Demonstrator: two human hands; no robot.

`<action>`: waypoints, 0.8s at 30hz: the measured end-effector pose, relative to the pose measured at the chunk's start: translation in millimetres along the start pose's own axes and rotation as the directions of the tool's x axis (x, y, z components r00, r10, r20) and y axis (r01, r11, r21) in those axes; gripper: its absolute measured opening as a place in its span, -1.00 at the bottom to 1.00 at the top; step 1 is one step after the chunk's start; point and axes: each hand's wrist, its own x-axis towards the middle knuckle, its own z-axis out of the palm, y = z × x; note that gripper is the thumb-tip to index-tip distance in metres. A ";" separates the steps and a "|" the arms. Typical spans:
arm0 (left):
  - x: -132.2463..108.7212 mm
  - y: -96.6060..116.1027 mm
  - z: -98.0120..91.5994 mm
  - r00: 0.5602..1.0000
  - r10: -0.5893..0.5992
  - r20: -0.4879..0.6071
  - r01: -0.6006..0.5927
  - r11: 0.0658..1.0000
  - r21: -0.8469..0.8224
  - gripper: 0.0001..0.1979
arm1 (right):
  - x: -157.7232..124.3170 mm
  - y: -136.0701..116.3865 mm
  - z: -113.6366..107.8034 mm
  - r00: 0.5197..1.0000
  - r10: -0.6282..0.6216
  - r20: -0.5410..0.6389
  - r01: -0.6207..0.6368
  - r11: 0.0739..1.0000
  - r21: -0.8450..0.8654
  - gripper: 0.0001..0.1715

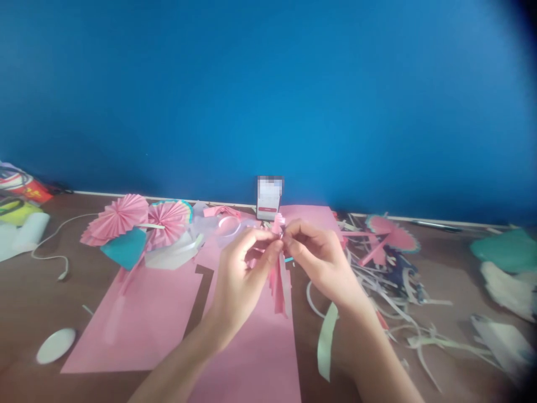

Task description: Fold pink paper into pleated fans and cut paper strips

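Between my two hands hangs a pleated pink paper strip [278,288], pinched near its upper part. My left hand [247,263] closes thumb and fingers on it from the left. From the right, my right hand [314,254] pinches at the same spot, its fingertips almost meeting the left ones. Whatever lies right between the fingertips is too small to make out. Below the hands lie sheets of pink paper [247,347]. A pale green paper strip [327,341] curves beside my right forearm.
Pink folded paper fans [126,215] and a teal paper piece [125,248] lie at left. A phone [268,198] leans against the blue wall [268,101]. Paper scraps [390,296] and another pink fan [394,232] clutter the right. A white oval object [56,346] sits front left.
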 end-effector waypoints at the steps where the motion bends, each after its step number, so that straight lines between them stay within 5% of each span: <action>1: 0.5 -0.9 -0.3 1.000 -0.011 0.002 0.011 1.000 -0.015 -0.91 | 0.4 0.1 0.4 1.000 -0.001 0.001 0.001 1.000 -0.008 -0.83; 12: 1.3 1.6 -3.5 0.992 -0.121 0.036 0.125 0.983 -0.134 -0.86 | -2.6 -4.9 2.5 0.994 -0.104 -0.014 0.103 0.992 -0.069 -0.82; 24: -1.8 7.3 0.3 1.000 0.007 -0.013 -0.007 0.999 0.033 -0.89 | -8.8 -13.3 11.2 0.992 -0.040 -0.118 0.010 0.969 -0.247 -0.88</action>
